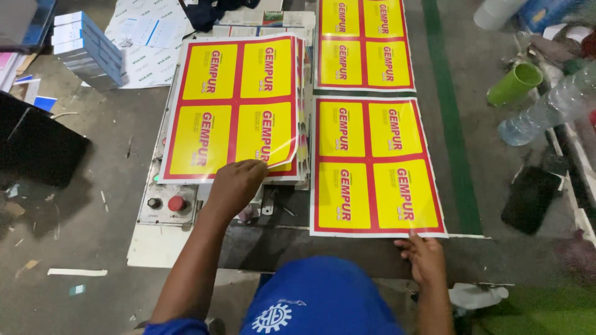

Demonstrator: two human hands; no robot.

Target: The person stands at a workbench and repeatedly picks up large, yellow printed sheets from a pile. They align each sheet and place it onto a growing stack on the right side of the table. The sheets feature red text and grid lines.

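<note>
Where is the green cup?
In the head view, the green cup lies tipped on its side at the upper right, just left of the clear plastic bottle and right of the green stripe.
</note>
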